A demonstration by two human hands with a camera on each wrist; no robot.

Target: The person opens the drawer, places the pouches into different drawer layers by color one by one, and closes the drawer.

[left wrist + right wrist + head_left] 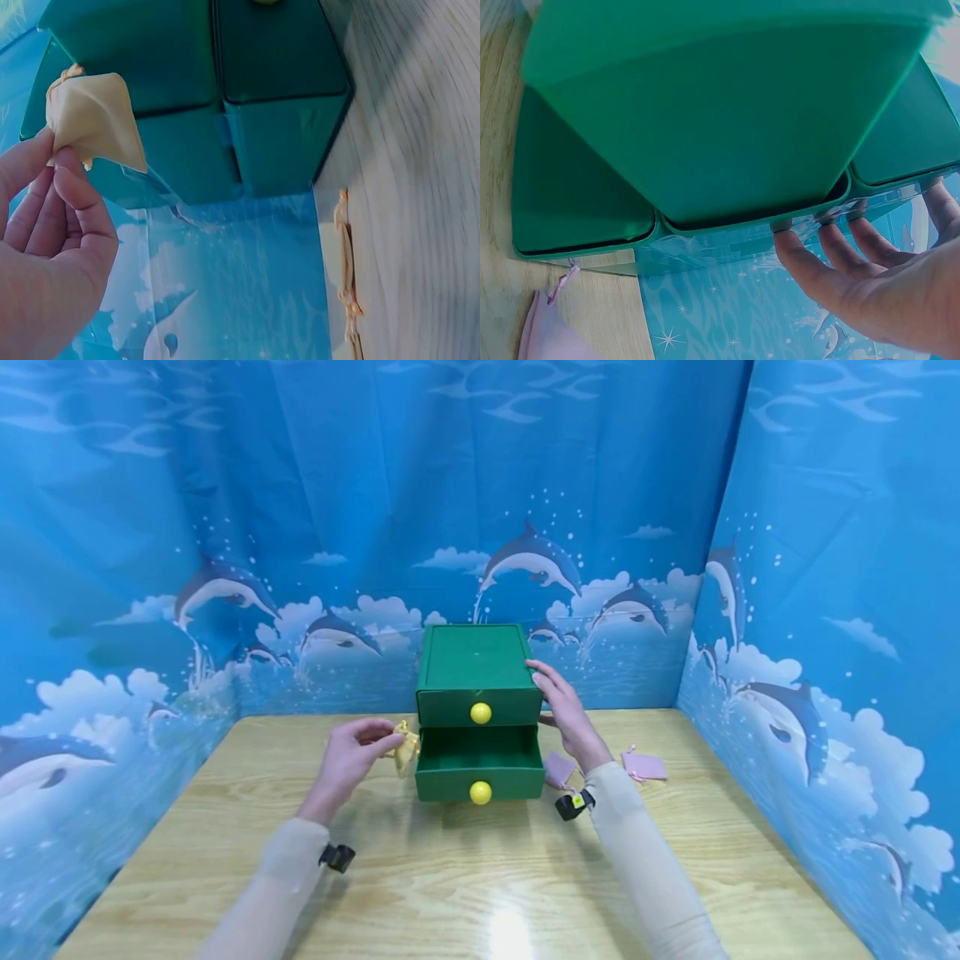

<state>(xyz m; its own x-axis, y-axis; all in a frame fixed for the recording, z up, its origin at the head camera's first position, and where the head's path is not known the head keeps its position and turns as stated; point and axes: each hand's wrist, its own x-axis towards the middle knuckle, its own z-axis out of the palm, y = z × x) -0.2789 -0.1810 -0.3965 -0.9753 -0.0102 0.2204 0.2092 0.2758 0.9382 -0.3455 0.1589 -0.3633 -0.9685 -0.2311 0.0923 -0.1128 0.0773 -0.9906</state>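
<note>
A green drawer cabinet (476, 656) with yellow knobs stands on the table, its middle drawer (442, 787) pulled out; the bare inside of that drawer shows in the head view. Just left of the drawer, my left hand (351, 762) pinches a small yellow drawstring pouch (97, 116) between thumb and fingers. The pouch hangs beside the drawer's left wall, above the table. My right hand (567, 717) rests on the cabinet's right side. Its fingertips (787, 238) touch the side wall, with the fingers extended and nothing held.
Two pink drawstring pouches lie on the wooden table (465, 877) right of the cabinet, one close by (558, 770) and one farther right (645, 767). More yellow pouches (341, 259) lie on the table in the left wrist view. A dolphin-print curtain (360, 527) hangs behind.
</note>
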